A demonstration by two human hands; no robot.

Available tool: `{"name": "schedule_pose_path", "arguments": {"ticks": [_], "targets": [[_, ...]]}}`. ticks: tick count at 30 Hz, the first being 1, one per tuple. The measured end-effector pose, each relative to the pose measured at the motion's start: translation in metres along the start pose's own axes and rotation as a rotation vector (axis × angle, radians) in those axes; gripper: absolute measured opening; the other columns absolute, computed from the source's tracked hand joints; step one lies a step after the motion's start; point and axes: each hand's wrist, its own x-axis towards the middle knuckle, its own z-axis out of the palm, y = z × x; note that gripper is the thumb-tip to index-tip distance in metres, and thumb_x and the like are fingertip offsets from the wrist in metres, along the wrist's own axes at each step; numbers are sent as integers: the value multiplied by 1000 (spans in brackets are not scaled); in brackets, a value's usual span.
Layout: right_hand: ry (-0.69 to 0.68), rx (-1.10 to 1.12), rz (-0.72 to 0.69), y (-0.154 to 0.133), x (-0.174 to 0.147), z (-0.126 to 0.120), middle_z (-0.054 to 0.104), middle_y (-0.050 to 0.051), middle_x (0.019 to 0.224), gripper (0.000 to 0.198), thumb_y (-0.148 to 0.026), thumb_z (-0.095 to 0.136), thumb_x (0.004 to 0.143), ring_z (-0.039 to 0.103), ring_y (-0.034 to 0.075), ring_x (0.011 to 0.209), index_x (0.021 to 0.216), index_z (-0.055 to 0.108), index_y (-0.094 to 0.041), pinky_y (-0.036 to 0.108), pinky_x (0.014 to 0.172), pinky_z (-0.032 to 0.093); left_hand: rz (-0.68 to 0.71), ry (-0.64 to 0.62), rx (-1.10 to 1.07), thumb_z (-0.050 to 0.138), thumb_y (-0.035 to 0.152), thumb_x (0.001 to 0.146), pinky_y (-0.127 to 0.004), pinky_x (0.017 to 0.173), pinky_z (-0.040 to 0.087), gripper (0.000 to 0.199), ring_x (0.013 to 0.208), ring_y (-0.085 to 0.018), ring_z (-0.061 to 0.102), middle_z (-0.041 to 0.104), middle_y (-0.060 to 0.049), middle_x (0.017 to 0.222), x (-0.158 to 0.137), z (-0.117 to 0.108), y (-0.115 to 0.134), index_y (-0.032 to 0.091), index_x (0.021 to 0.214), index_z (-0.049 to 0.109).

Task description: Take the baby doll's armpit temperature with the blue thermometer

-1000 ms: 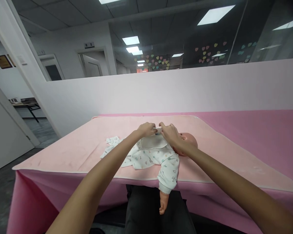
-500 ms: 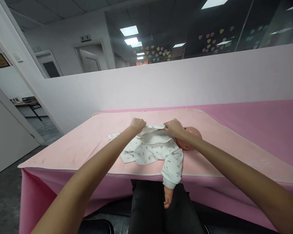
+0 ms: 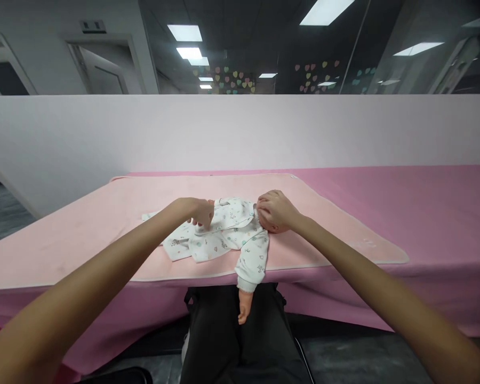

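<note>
A baby doll lies on its back across the mat, dressed in a white baby jacket [image 3: 224, 240] with small coloured prints. One front panel lies across its chest. My left hand [image 3: 202, 213] is at the jacket's lower edge, thumb and fingers bent down and closed on the cloth. Beside the collar, my right hand [image 3: 278, 207] has curled fingers and covers most of the doll's head [image 3: 278, 229]; what they hold, if anything, is hidden. The doll's near arm [image 3: 245, 304] hangs over the table edge towards my lap, its sleeve down to the wrist.
A peach mat [image 3: 104, 224] covers part of the table, which has a pink cloth [image 3: 436, 224]. Behind it stands a white low wall [image 3: 240, 130] with glass above. My legs in black trousers [image 3: 240, 336] are under the front edge.
The front panel, held raised between both hands before, now lies over the doll's chest. My right hand has moved over the head, my left nearer the hem. The view has turned right.
</note>
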Motion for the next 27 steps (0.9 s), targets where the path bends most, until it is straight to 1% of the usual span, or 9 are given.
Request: {"name": "schedule_pose_path", "arguments": {"ticks": [3,4,8,11,15,19,22,25,27], "targets": [[139,219,246,25,-7,9,65,6,97,27,-26,42,84,53,20,93,85,68,-19,34,86,34,110,480,-49,59,24,71,-40,78,43,14,82,-24,57,64,-7,88,36,2,4,20,83,65],[192,330,325,35,-10,16,66,6,96,27,-29,43,83,54,19,92,86,68,-19,33,85,36,97,560,-64,51,25,77,-39,82,41,19,90,-25,55,63,-7,94,50,6,6,21,91,63],[406,944,586,62,-19,54,65,4,103,30,-42,52,77,56,19,98,90,67,-19,31,88,40,-41,633,-140,35,29,85,-32,79,43,31,97,-23,56,61,-9,106,102,41,5,20,105,57],[538,1335,744,63,-25,78,66,5,102,37,-49,54,73,57,22,99,88,66,-17,32,89,42,-169,640,-268,24,29,89,-26,70,45,38,95,-20,58,62,-9,107,125,60,-10,19,113,52],[397,1770,776,48,-32,84,68,9,99,54,-60,41,77,62,25,93,98,64,-16,38,81,49,-189,587,-263,37,31,84,-27,73,45,32,98,-23,58,62,-11,108,136,54,-20,18,107,56],[328,1800,784,44,-35,80,67,9,101,57,-60,35,78,63,26,92,105,61,-17,41,79,51,-173,629,-177,50,32,79,-34,80,43,31,100,-28,56,60,-16,103,145,36,-9,14,103,56],[346,1677,779,49,-36,83,68,9,97,56,-60,36,78,63,26,89,102,63,-17,39,77,51,-85,745,-151,40,31,85,-35,91,37,33,111,-25,49,55,-14,114,155,37,-4,17,113,51],[372,1590,776,56,-37,89,69,9,91,55,-60,37,76,64,26,86,97,65,-17,38,75,51,-26,676,-232,30,36,88,-32,94,35,35,108,-20,50,59,-8,111,162,48,-10,21,105,57],[399,1579,789,59,-38,90,70,8,88,54,-61,40,74,64,26,85,93,65,-17,37,75,51,-40,651,-260,26,42,88,-31,88,39,42,102,-21,54,60,-9,107,161,55,-18,20,100,60]]}}
